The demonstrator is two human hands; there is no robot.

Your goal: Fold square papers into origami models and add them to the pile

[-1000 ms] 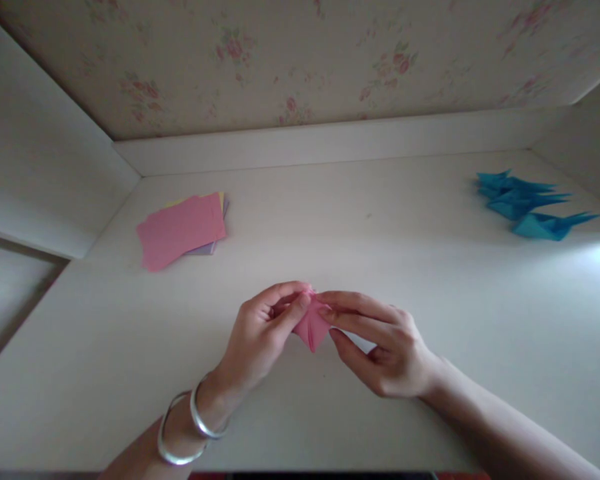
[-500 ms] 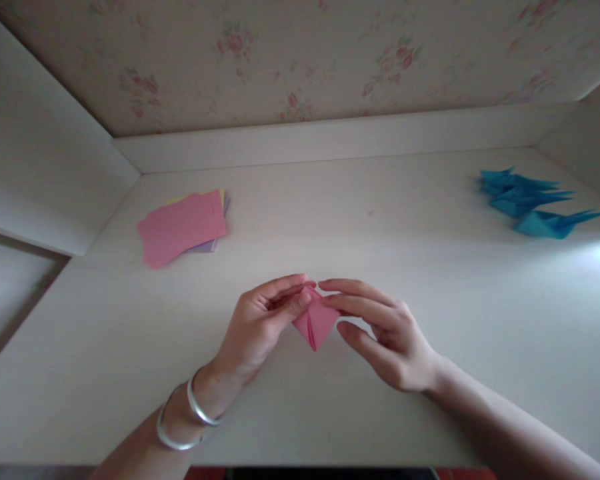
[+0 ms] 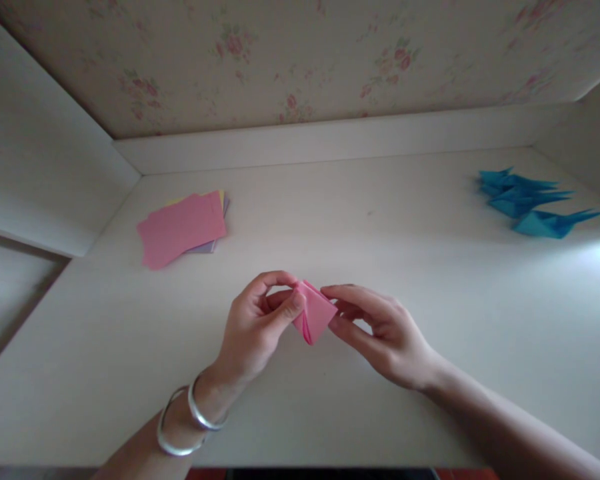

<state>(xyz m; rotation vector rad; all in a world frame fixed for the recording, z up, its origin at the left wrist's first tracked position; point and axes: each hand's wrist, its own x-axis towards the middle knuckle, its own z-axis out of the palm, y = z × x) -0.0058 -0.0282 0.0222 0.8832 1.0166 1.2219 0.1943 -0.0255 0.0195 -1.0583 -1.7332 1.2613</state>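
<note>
A small piece of folded pink origami paper [image 3: 316, 312] is held in front of me, diamond-shaped, with a creased slit down its front and its layers slightly parted at the top. My left hand [image 3: 260, 320] pinches its left side between thumb and fingers. At the right corner, the thumb and fingers of my right hand [image 3: 385, 333] close around the paper's edge. The fingertips behind the paper are partly hidden. Two silver bangles [image 3: 180, 420] circle my left wrist.
A stack of pink paper sheets [image 3: 183, 230], with yellow and purple ones beneath, lies on the left of the white table [image 3: 300, 413]. Several blue folded paper figures [image 3: 540, 223] sit at the far right. Behind the table rises a flowered wall [image 3: 260, 80].
My left fingers have drawn back to the paper's left edge, uncovering its top. The paper has tilted a little, and my right thumb has closed in on its right corner.
</note>
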